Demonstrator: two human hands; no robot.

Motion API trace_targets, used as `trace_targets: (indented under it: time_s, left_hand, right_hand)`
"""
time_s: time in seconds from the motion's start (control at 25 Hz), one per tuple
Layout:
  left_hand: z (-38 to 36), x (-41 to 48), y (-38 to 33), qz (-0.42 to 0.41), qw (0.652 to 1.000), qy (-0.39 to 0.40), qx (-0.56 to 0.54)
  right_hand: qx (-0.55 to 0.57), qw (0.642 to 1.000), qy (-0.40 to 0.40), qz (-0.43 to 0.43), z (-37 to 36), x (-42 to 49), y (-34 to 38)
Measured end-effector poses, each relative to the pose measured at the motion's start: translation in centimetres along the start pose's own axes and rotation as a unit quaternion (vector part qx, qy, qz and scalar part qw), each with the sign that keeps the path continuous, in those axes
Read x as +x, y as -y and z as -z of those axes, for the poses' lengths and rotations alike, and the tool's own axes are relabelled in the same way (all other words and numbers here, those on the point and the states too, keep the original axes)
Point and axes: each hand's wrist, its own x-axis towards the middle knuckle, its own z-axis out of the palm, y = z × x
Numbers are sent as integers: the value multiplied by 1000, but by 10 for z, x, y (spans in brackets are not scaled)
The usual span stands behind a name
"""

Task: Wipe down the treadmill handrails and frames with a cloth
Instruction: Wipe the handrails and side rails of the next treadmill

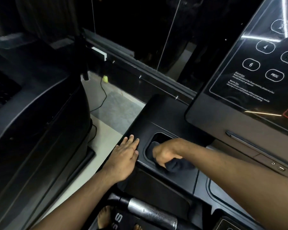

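Hands: right hand [166, 155] curled tight round the dark cloth [176, 166], knuckles down in the recess [159, 137]; left hand [126, 155] flat, fingers straight and close together, holding nothing.
Cloth: bunched under the right palm, one end down inside the recess, the other spilling over its near rim.
Recess: rounded pocket sunk in the black console shelf [164, 113], long axis running away from the person, far end uncovered.
Nearer hand: right, already inside the recess; left just beside its left rim, resting on the shelf only.
Step in hand: most likely wiping out the pocket, left hand bracing.
Handrail [149, 211]: on the near side of the recess, well apart from the cloth, grey metal sleeve lying crosswise to the recess's long axis.
Coming move: probably a pull of the cloth back over the near rim toward that rail; right hand better placed for it.
Control panel [256, 67]: beyond the recess, to its right, tilted.
Floor [116, 107]: beyond and left of the recess, thin cable across it.
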Motion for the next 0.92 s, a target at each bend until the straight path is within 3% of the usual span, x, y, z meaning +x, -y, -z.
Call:
trace_targets:
  time_s: [0.04,0.08,0.12,0.16,0.24,0.28,0.32,0.44,0.56,0.72,0.76,0.8,0.92]
  left_hand:
    - [0,1,1,-3,1000,2,-2]
    - [1,2,2,-5,1000,2,-6]
    - [1,3,3,-7,1000,2,-11]
    - [2,4,4,-9,1000,2,-15]
    - [2,7,6,-8,1000,-1,-28]
    - [2,7,6,-6,999,-4,-35]
    - [2,7,6,-5,999,-4,-40]
    - [4,5,8,-9,999,1,-44]
    - [5,3,13,-16,998,1,-60]
    - [2,0,11,-12,997,-1,-70]
    - [1,-2,11,-12,998,-2,-68]
    - [1,-4,11,-12,998,-2,-66]
    - [2,-11,12,-16,998,0,-55]
  right_hand:
    - [127,992,-25,5,-6,5,-7]
    - [266,961,-79,-3,-16,13,-16]
    - [423,895,-142,-18,-23,16,-21]
    - [585,786,-197,-30,-30,22,-23]
    - [816,526,-234,-55,-40,23,-19]
    - [861,445,-239,-58,-40,25,-15]
    - [871,423,-245,-58,-36,29,-9]
    - [791,561,-237,-48,-16,37,24]
    - [687,674,-261,-66,-18,38,34]
    - [384,888,-249,-34,-49,9,22]
    - [275,924,-267,-8,-63,4,20]
    - [169,939,-299,26,-77,-1,17]
    - [-77,921,-361,124,-114,-13,-13]
